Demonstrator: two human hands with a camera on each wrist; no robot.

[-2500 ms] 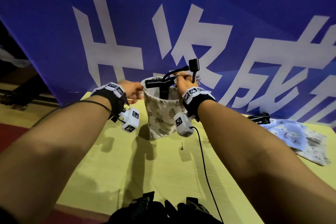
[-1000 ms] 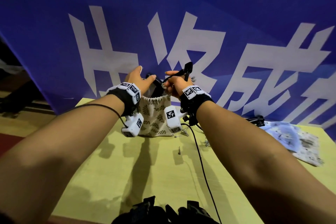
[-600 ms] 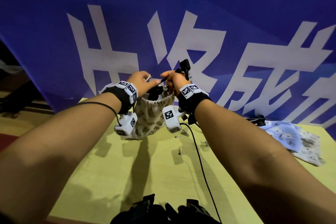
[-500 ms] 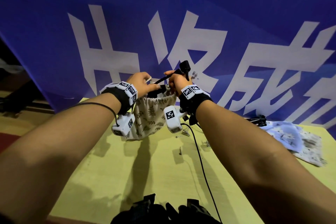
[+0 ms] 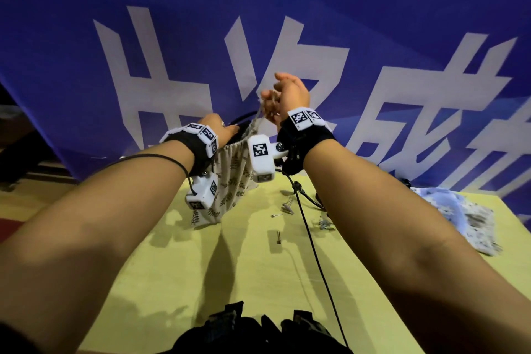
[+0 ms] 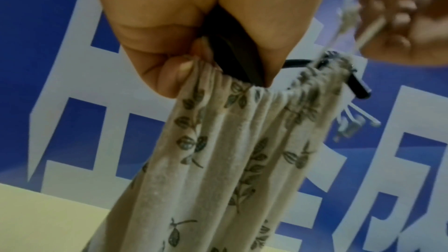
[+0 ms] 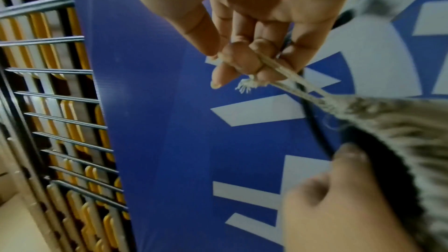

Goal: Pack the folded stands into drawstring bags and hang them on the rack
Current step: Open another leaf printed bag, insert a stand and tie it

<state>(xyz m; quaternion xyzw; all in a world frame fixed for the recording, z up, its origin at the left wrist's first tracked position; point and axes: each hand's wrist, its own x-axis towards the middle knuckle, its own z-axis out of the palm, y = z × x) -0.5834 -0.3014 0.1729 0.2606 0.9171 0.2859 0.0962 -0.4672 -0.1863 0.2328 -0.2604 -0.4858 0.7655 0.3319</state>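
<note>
The left hand [image 5: 219, 131] is gripping the gathered mouth of a beige cloth drawstring bag [image 5: 230, 181] printed with dark leaf sprigs; in the left wrist view its fingers [image 6: 169, 76] are curling around the puckered rim, pinching it together with a flat black part of the folded stand [image 6: 236, 58]. The bag's soft, pleated body is hanging below those fingers, its lower corner reaching down to the pale yellow tabletop [image 5: 230, 267]. A thin black rod of the stand is sticking out of the mouth, to the right of the left fingers, ending in a short blunt tip.

Just right of and above the left hand, the right hand [image 5: 287, 95] is raised, wrist bent. Its thumb and curled fingers [image 7: 240, 58] are pinching the twisted, off-white drawstring [image 7: 286, 76], whose frayed knotted end is poking out below the fingertips. The cord is running taut from them down to the bag's cinched rim.

Further right on the table, small metal pins [image 5: 278, 237] and a crumpled blue-and-white printed cloth [image 5: 459, 215] are lying.
</note>
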